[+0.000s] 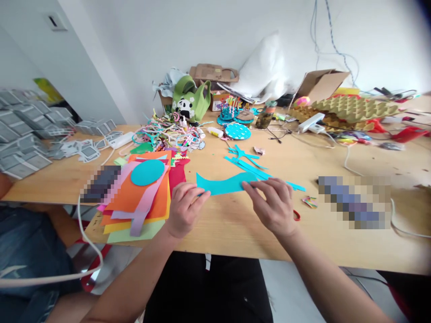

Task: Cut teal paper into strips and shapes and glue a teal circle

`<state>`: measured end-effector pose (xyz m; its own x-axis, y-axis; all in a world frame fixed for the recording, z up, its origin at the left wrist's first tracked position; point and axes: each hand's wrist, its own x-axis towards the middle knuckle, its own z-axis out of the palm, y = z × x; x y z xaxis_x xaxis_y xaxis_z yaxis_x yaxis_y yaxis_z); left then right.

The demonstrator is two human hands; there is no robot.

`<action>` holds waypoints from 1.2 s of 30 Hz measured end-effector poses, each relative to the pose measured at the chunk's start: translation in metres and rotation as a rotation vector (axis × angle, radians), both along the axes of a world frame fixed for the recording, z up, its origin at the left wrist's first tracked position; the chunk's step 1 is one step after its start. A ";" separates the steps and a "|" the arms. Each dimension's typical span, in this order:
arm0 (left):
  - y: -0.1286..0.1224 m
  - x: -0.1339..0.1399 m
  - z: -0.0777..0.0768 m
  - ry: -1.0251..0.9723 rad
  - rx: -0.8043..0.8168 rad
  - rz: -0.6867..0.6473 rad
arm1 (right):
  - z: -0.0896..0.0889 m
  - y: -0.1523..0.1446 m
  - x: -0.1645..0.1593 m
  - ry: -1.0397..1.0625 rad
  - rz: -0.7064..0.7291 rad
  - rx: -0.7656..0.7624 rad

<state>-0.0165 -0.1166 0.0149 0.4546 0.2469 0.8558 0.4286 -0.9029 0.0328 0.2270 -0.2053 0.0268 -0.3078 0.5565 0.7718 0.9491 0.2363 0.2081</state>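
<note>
A blue strip [218,185], with one long wavy edge and one nearly straight edge, is stretched between my hands above the table. My left hand [186,206] pinches its left end, and my right hand [272,204] pinches the right end between thumb and fingers. Behind my right hand lie narrow blue offcuts [251,166] of the same colour. A blue disc [148,172] rests to the left on a stack of coloured sheets [134,195], along with a lilac strip [148,204]. Just right of my right hand, a red ring-shaped piece [296,215] is partly hidden.
A tangle of coloured cords [164,132], a green panda bag [191,105], a dotted blue disc [238,131] and a bottle [266,115] stand farther back. Egg trays [353,110] and a power strip [311,122] are at the right. Another person's leg [30,251] is at the left.
</note>
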 end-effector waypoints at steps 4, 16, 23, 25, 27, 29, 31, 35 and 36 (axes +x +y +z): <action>-0.024 -0.015 -0.029 0.119 -0.093 -0.040 | -0.033 -0.039 -0.009 -0.028 0.114 -0.249; -0.049 -0.036 -0.049 0.401 -0.408 -0.203 | -0.064 -0.080 -0.015 0.120 0.195 -0.592; -0.046 -0.039 -0.042 0.596 -0.520 -0.204 | -0.060 -0.076 -0.018 0.092 0.144 -0.728; -0.047 -0.038 -0.039 0.612 -0.530 -0.198 | -0.056 -0.074 -0.020 0.072 0.152 -0.766; -0.047 -0.036 -0.038 0.625 -0.548 -0.190 | -0.053 -0.071 -0.024 0.048 0.172 -0.794; -0.048 -0.035 -0.037 0.640 -0.554 -0.187 | -0.051 -0.067 -0.028 0.021 0.200 -0.811; -0.047 -0.033 -0.036 0.654 -0.543 -0.185 | -0.049 -0.064 -0.034 0.007 0.219 -0.814; -0.046 -0.033 -0.036 0.654 -0.523 -0.185 | -0.048 -0.058 -0.041 0.026 0.222 -0.811; -0.047 -0.034 -0.037 0.640 -0.522 -0.188 | -0.048 -0.058 -0.040 0.039 0.222 -0.809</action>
